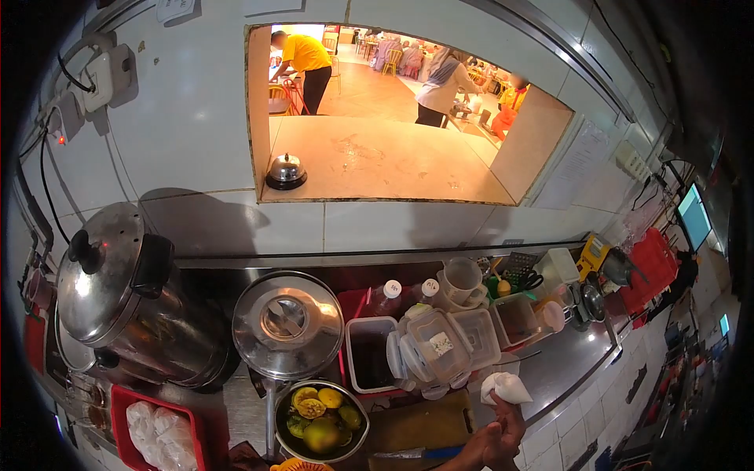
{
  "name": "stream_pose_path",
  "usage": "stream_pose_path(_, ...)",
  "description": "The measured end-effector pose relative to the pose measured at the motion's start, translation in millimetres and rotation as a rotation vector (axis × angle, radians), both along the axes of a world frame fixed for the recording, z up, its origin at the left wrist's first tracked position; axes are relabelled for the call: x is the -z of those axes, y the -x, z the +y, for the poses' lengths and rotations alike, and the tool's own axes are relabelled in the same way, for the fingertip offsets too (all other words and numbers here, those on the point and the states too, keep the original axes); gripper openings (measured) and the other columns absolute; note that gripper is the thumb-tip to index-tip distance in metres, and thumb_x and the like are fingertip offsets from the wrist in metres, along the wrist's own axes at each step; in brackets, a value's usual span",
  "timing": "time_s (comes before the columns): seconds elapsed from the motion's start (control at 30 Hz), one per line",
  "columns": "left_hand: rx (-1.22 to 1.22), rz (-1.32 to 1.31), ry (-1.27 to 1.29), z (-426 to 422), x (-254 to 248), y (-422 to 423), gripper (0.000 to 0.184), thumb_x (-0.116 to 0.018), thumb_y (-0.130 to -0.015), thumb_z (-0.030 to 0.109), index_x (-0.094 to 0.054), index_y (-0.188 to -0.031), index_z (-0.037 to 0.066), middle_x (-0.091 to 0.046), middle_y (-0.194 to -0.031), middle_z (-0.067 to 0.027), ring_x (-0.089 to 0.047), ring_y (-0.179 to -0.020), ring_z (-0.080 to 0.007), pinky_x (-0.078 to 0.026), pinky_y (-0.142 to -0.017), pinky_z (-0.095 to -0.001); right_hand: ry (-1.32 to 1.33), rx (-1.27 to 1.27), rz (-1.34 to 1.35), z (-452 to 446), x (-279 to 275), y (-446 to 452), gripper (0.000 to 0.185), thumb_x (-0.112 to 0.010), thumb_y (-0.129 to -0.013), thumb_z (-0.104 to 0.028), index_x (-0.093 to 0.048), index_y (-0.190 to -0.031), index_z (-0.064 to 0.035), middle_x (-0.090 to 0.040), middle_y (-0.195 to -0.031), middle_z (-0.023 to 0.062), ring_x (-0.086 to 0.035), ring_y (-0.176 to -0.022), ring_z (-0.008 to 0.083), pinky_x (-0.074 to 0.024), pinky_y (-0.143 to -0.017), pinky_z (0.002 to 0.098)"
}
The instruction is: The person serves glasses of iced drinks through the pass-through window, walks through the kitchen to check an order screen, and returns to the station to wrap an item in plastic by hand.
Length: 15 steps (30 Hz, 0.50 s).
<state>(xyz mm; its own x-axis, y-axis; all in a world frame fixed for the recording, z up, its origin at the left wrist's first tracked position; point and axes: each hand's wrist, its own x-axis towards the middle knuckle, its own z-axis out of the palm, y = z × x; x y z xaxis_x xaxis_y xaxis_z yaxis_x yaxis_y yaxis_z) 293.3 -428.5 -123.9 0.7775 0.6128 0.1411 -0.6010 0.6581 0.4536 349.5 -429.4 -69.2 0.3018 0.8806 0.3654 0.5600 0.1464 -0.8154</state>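
My right hand (509, 432) is at the lower right, its fingers raised against a small white bundle (506, 388) that looks like a filled plastic bag. What is inside it I cannot make out. My left hand (479, 449) is pressed close beside the right one, with its fingers drawn together; anything between them is hidden. Just left of the hands lies a cutting board (420, 424), with a blue-handled knife (440, 453) along its near edge. A metal bowl (363, 408) of cut and squeezed yellow-green citrus stands further left.
Stacked clear food containers (444, 345) stand behind the board beside a white tub (373, 324). Leftward are a lidded steel pot (289, 361), a tall steel urn (149, 330) and a red basket (118, 416) of plastic bags. A service bell (286, 171) sits in the hatch; people work beyond.
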Motion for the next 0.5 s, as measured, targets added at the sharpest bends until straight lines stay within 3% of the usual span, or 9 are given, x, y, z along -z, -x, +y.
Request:
stream_pose_path(0.13,-0.084,0.020,-0.157,3.1,-21.7,15.0,0.027,-0.048,-0.091,0.029,-0.048,-0.104,0.005,-0.056,-0.085,-0.0051,-0.058,-0.076,-0.0150,-0.048,-0.067,-0.0276,0.094,0.006,-0.088,-3.3,4.8,-6.9,0.081,-0.052,-0.078,-0.071,-0.064,-0.109,0.0030,-0.054,-0.120,0.0275,-0.049,-0.117,0.0402,-0.0368,-0.099,0.0472)
stream_pose_path(0.43,-0.293,0.212,-0.441,5.3,-28.7,23.3,0.025,-0.049,-0.089,0.025,-0.047,-0.105,0.007,-0.055,-0.085,-0.0034,-0.057,-0.075,-0.0140,-0.047,-0.066,-0.0266,0.008,-0.023,0.055,0.2,-0.1,-1.1,0.079,-0.054,-0.079,-0.068,-0.061,-0.114,0.0035,-0.052,-0.123,0.0259,-0.048,-0.119,0.0375,-0.0342,-0.101,0.0450)
stream_pose_path(0.5,-0.195,0.107,-0.291,5.4,-15.7,11.3,0.024,-0.049,-0.089,0.024,-0.048,-0.105,0.007,-0.055,-0.085,-0.0032,-0.057,-0.075,-0.0140,-0.046,-0.066,-0.0266,0.092,-0.043,-0.070,-3.6,8.3,-12.6,0.079,-0.055,-0.079,-0.066,-0.060,-0.116,0.0031,-0.051,-0.125,0.0245,-0.051,-0.115,0.0324,-0.0444,-0.086,0.0355)
